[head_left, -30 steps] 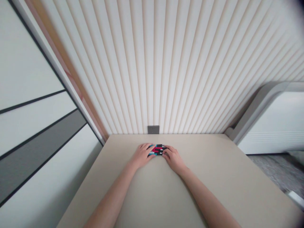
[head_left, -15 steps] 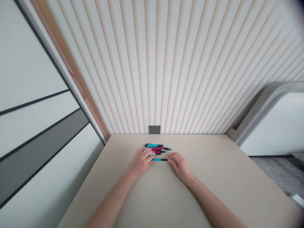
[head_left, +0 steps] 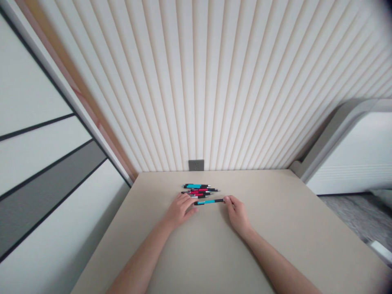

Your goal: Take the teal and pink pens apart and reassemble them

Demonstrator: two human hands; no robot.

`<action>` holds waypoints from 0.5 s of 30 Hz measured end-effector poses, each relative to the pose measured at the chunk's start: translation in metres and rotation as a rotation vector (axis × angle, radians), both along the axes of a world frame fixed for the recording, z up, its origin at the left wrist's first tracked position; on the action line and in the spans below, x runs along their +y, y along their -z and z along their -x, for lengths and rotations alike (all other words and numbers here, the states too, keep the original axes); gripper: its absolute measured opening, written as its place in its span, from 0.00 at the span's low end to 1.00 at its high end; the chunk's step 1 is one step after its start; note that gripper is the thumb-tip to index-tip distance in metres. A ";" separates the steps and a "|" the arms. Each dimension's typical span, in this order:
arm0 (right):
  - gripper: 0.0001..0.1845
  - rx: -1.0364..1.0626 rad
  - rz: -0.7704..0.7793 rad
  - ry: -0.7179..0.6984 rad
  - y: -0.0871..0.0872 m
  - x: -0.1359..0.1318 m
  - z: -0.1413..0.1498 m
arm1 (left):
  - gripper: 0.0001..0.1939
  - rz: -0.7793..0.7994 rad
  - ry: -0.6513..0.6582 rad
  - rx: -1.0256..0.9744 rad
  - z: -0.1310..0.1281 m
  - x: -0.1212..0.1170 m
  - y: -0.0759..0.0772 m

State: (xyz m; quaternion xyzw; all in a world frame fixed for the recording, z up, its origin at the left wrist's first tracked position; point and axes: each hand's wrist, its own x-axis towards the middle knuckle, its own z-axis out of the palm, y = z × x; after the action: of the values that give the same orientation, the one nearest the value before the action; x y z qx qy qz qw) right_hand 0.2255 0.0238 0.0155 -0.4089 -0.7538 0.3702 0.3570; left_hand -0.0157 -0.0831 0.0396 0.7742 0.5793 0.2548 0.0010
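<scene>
A blue and black click pen (head_left: 210,201) lies crosswise between my two hands. My right hand (head_left: 238,213) pinches its tip end between thumb and fingers. At the pen's other end is my left hand (head_left: 180,210), open, its thumb apart from the fingers. The left fingertips rest by the near edge of the pen pile and cover part of it. In that pile are red and black pens (head_left: 199,191), a white and black pen (head_left: 202,197) and, farthest back, blue pens (head_left: 196,186).
The pens are on a beige table (head_left: 214,249). Behind it rises a ribbed white wall panel (head_left: 196,81) with a dark socket (head_left: 196,165). A white and grey cabinet (head_left: 55,212) borders the left, a pale bed-like frame (head_left: 352,155) the right.
The blue pen has shifted right with my right hand, and its clip end now shows. My left thumb has spread away from it. The camera view has moved slightly.
</scene>
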 end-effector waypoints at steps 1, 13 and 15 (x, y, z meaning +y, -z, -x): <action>0.27 0.007 0.023 -0.004 0.000 -0.001 0.000 | 0.13 -0.008 0.001 -0.006 0.000 0.000 0.001; 0.29 -0.010 0.119 -0.049 0.001 -0.004 0.002 | 0.10 -0.117 0.022 -0.042 0.000 0.003 0.005; 0.29 -0.016 0.100 -0.047 0.001 -0.004 0.002 | 0.10 -0.106 0.034 -0.050 0.000 0.003 0.005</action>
State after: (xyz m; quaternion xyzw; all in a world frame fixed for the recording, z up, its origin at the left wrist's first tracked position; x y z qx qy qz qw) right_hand 0.2233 0.0201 0.0150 -0.4116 -0.7466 0.4123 0.3212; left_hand -0.0162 -0.0797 0.0342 0.7763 0.5515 0.3046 -0.0212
